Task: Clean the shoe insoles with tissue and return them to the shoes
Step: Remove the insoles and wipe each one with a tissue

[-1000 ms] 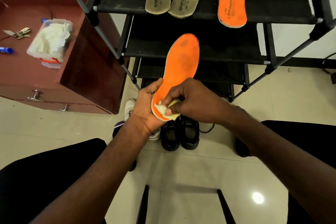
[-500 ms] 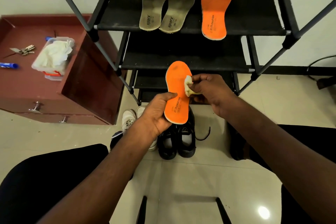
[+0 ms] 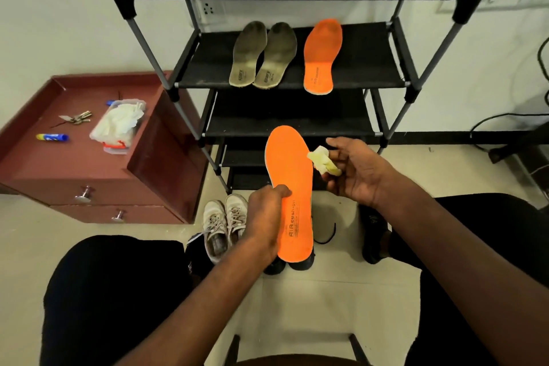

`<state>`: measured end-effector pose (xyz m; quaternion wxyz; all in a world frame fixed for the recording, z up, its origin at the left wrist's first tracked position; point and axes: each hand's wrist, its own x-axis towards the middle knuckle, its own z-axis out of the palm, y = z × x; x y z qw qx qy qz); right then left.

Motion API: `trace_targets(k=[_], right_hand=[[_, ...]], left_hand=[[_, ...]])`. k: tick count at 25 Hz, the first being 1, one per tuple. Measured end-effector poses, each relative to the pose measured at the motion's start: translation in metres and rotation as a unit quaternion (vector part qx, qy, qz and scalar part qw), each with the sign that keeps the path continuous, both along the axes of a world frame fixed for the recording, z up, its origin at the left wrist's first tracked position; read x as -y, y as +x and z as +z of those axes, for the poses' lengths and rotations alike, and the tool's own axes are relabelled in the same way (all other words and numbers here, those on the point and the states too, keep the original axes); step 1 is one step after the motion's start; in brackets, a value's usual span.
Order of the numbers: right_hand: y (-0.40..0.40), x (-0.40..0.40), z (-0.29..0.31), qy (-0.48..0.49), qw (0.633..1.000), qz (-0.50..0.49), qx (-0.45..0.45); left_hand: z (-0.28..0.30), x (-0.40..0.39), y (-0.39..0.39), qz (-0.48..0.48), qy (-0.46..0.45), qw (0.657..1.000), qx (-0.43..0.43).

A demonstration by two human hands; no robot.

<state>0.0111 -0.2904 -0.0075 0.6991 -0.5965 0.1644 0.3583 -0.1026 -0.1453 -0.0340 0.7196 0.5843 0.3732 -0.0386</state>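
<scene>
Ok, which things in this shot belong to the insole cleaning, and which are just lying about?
Part of the job:
held orange insole
tissue wad
left hand
right hand
shelf orange insole
grey insoles
white sneakers
black shoes
tissue box

Lying about:
keys
blue tube
drawer cabinet

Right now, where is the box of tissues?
In the head view, the box of tissues sits at the left on the red cabinet, beside the keys and left of the shoe rack.
</scene>
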Motion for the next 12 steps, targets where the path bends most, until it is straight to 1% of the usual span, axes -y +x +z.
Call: trace_targets(k=[3,5,6,7,9,11,12], right_hand=[[-0.018,0.007,0.007,0.042,0.999,0.012,0.021],[-0.026,0.01,0.011,0.07,0.997,0.004,0.038],[-0.027,0.01,0.013,0.069,0.996,-0.004,0.052],[-0.026,0.011,0.015,0.053,0.996,-0.012,0.072],[-0.023,0.013,0.021,-0.013,0.992,-0.013,0.128],[-0.018,0.02,0.025,-0.072,0.981,0.009,0.182],[-0.014,0.024,0.026,-0.084,0.976,0.023,0.198]], left_hand=[[0.009,0.011,-0.017,0.04,0.066,0.996,0.049],[0.02,0.014,-0.02,0.033,0.097,0.992,0.075],[0.026,0.014,-0.018,0.023,0.11,0.99,0.085],[0.032,0.014,-0.015,0.012,0.12,0.988,0.093],[0.044,0.013,-0.003,-0.015,0.137,0.984,0.11],[0.057,0.015,0.013,-0.044,0.131,0.982,0.129],[0.063,0.017,0.023,-0.053,0.12,0.982,0.135]])
